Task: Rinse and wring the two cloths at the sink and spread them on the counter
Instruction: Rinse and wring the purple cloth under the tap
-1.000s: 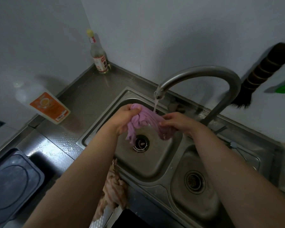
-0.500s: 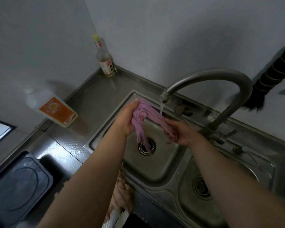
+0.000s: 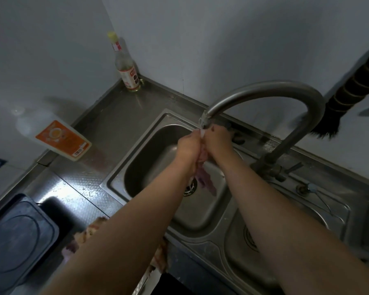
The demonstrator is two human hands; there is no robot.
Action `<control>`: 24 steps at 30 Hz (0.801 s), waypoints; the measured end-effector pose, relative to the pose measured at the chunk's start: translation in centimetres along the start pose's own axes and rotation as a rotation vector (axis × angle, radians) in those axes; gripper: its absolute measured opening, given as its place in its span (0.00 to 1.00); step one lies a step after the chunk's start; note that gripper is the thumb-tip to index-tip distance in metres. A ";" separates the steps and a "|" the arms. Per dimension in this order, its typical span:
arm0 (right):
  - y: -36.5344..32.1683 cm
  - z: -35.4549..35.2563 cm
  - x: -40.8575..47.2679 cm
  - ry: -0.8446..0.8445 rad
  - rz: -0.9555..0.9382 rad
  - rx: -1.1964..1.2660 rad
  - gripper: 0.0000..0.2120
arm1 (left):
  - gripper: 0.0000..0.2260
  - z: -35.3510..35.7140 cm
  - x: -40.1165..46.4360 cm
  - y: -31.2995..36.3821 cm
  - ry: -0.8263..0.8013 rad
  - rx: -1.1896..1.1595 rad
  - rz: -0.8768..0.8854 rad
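My left hand (image 3: 189, 146) and my right hand (image 3: 218, 140) are pressed together under the spout of the curved steel tap (image 3: 264, 92), both gripping the pink cloth (image 3: 206, 180). Most of the cloth is bunched between my palms; a twisted tail hangs below them over the drain of the left sink basin (image 3: 141, 167). Water runs from the spout onto my hands. A second, brownish patterned cloth (image 3: 92, 231) lies on the counter's front edge, largely hidden under my left forearm.
A white bottle with an orange label (image 3: 60, 137) leans at the left wall. A clear bottle with a yellow cap (image 3: 127, 69) stands in the back corner. A dark cooktop (image 3: 15, 237) is at lower left, a second basin (image 3: 264, 241) to the right, and a dark brush (image 3: 354, 90) hangs on the wall.
My hands have come together under the spout and bunched the cloth between them; earlier they held it spread apart. The view has tilted slightly.
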State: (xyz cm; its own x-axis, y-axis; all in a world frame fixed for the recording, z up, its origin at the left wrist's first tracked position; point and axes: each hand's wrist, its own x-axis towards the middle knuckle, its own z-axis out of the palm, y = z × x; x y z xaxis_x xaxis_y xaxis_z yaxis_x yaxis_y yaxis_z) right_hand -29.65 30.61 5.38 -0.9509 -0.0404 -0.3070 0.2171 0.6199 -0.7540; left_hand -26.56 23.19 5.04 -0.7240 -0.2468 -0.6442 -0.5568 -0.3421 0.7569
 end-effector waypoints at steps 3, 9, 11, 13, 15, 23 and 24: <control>0.2 1.5 -1.6 -0.008 -0.065 0.056 0.20 | 0.12 -0.6 0.8 0.5 0.082 -0.032 -0.045; 0.4 0.1 -0.3 0.033 -0.035 0.021 0.18 | 0.14 0.6 -0.3 0.5 0.009 -0.103 -0.136; 0.0 1.2 -1.8 -0.002 -0.098 -0.024 0.20 | 0.15 -0.2 0.4 1.0 0.052 -0.129 -0.121; 0.1 1.3 -2.1 -0.021 -0.099 -0.034 0.21 | 0.15 -0.9 0.0 0.9 -0.036 -0.183 -0.182; 0.8 0.2 -0.6 -0.045 -0.077 -0.060 0.19 | 0.15 -0.9 -0.7 0.1 -0.195 -0.194 -0.218; 3.3 -2.6 0.7 -0.122 -0.044 0.282 0.10 | 0.21 -5.9 0.4 -0.3 -0.270 0.009 -0.219; 3.5 -2.9 0.6 -0.195 -0.020 0.386 0.08 | 0.21 -6.4 0.4 -0.5 -0.251 0.053 -0.227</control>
State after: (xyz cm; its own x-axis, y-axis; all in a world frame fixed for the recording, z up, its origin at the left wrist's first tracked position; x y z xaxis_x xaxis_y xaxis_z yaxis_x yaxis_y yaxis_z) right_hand -30.06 34.97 4.26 -0.9041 -0.2199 -0.3664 0.3012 0.2803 -0.9114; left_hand -24.03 17.48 3.70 -0.6534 0.0633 -0.7543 -0.7306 -0.3135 0.6066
